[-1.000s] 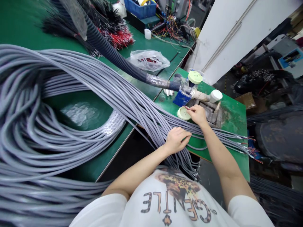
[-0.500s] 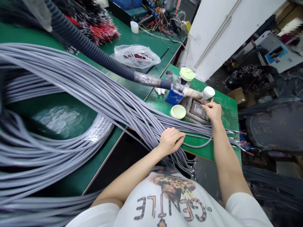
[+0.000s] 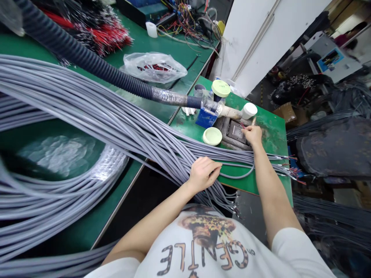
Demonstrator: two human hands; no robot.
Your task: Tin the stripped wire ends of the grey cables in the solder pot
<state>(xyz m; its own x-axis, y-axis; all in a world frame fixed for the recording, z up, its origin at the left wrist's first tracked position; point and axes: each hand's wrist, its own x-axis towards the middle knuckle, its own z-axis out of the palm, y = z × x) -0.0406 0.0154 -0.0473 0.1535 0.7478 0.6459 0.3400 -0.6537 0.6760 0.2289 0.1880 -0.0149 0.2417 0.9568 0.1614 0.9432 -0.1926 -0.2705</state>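
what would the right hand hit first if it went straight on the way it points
Probably the dark metal fixture on the green workbench, just ahead of the right hand, though depth is unclear.

A big bundle of long grey cables (image 3: 139, 127) lies in loose curves across the green table. One cable (image 3: 234, 175) bends out in a low loop. Its thin red wire ends (image 3: 242, 126) poke up over a dark metal plate, and more cut ends fan out past the table edge.

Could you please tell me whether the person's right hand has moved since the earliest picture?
Yes: the right hand has shifted rightward, away from the pale green lid.
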